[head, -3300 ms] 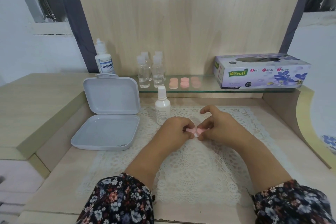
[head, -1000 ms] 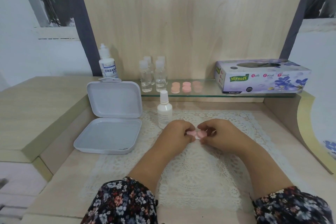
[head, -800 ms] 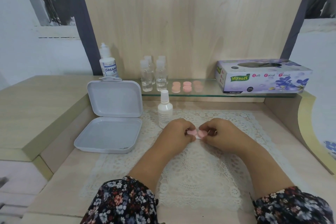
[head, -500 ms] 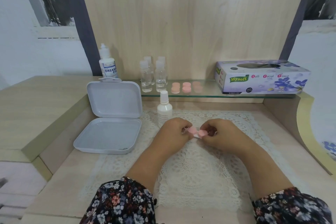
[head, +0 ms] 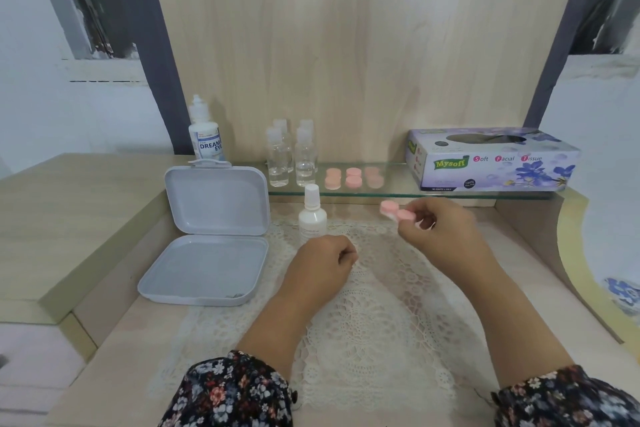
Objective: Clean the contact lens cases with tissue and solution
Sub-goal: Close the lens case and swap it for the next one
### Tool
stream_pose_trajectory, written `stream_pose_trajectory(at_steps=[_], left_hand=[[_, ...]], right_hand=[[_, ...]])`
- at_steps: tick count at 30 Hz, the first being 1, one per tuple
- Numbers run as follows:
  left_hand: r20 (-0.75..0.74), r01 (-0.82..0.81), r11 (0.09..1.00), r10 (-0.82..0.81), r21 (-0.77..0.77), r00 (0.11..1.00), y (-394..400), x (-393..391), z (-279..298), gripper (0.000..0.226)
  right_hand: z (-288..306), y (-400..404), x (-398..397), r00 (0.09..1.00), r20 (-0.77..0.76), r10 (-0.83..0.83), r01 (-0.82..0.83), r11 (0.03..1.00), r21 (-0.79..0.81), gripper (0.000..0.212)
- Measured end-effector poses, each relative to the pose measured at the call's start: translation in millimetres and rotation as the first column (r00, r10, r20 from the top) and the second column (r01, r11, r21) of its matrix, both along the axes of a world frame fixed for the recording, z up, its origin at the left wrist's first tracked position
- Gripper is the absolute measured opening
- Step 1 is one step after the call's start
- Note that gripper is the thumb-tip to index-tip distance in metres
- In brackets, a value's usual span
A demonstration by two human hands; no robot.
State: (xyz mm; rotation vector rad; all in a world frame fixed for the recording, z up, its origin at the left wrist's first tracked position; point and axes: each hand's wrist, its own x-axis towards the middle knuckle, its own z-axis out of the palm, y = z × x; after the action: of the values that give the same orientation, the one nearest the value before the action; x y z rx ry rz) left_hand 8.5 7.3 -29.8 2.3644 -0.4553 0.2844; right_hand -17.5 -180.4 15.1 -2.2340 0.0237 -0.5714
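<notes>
Just below the glass shelf, right hand pinches the pink lens case, likely to shelve it; left hand curls empty.

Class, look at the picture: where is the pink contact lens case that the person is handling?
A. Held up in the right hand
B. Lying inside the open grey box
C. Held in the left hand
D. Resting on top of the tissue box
A: the right hand pinches the pink contact lens case above the lace mat, while the left hand is curled and holds nothing.
</notes>
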Motion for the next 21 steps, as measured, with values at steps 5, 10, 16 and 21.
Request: stream_pose_trajectory(at_steps=[5, 10, 16, 21], left_hand=[[0.01, -0.002, 1.0, 0.001, 0.013, 1.0, 0, -2, 1, 0.016], [0.001, -0.003, 1.0, 0.003, 0.013, 1.0, 1, -3, 2, 0.015], [-0.006, -0.004, 1.0, 0.004, 0.022, 1.0, 2, -2, 1, 0.016], [-0.008, 0.004, 0.999, -0.004, 0.032, 1.0, 2, -3, 0, 0.017]], right_hand=[[17, 1, 20, 0.989, 0.091, -0.117, 0.124, 0.99, -0.071, 0.016], [20, 7, 43, 0.973, 0.094, -0.211, 0.229, 0.933, -0.277, 0.023], [22, 12, 53, 0.97, 0.045, -0.237, 0.238, 0.913, -0.332, 0.026], [24, 12, 50, 0.972, 0.018, -0.236, 0.229, 0.917, -0.326, 0.028]])
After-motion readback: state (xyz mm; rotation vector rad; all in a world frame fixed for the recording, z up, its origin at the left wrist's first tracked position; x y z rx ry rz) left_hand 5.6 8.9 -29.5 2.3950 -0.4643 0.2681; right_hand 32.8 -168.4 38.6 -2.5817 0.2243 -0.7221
